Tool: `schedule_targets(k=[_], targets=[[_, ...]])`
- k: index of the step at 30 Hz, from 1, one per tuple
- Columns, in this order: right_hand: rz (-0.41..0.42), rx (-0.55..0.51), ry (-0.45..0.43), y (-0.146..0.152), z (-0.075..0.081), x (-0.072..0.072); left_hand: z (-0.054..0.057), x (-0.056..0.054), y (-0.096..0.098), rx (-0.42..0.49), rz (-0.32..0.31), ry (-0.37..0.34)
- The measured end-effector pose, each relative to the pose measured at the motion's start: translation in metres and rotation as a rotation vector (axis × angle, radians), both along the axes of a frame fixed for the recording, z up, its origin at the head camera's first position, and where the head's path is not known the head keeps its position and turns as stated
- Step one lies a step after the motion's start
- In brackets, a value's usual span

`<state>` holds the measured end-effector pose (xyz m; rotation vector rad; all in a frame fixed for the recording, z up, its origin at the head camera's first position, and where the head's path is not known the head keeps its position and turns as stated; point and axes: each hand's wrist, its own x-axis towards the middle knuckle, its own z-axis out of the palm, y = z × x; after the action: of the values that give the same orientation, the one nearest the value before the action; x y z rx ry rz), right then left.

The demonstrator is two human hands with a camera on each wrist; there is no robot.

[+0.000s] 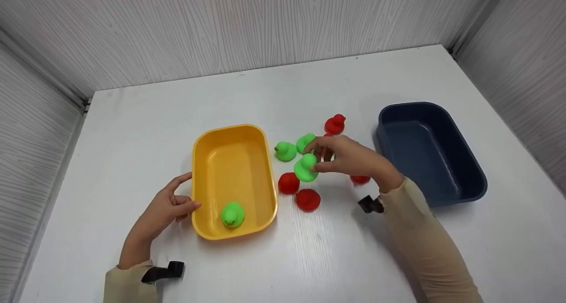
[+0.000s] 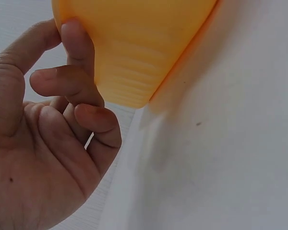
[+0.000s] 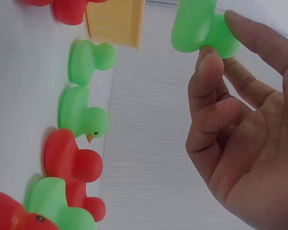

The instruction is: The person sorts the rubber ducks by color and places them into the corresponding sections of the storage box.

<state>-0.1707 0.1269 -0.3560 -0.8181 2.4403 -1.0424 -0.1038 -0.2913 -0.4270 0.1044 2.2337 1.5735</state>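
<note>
My right hand (image 1: 349, 157) pinches a green rubber duck (image 1: 305, 168) between thumb and fingertips, above the table. The right wrist view shows this duck (image 3: 197, 28) lifted clear of the ducks on the white surface. At the left, my left hand (image 1: 166, 203) grips the left rim of a yellow tray (image 1: 234, 170), thumb over the edge. In the left wrist view its fingers (image 2: 79, 43) lie against the tray's outer wall (image 2: 134, 48). One green duck (image 1: 232, 214) sits inside the tray near its front end.
Between the trays lie more ducks: a green one (image 1: 285, 151), another green one (image 1: 305, 142), and red ones such as those at the front (image 1: 307, 200) and back (image 1: 334, 124). A dark blue tray (image 1: 424, 157) stands at the right. White walls border the table's back and sides.
</note>
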Motion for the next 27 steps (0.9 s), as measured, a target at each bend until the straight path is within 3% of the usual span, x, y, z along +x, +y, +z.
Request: schedule_targets(k=[7, 17, 27], targets=[[0.054, 0.004, 0.009, -0.022, 0.007, 0.002, -0.002, 0.000, -0.002, -0.036, 0.011, -0.016], [0.148, 0.042, 0.012, -0.053, 0.010, 0.004, -0.005, 0.000, -0.002, -0.018, 0.004, -0.014], [0.202, 0.062, -0.060, -0.080, 0.015, 0.005, -0.002, 0.000, -0.003, -0.024, -0.003, 0.000]])
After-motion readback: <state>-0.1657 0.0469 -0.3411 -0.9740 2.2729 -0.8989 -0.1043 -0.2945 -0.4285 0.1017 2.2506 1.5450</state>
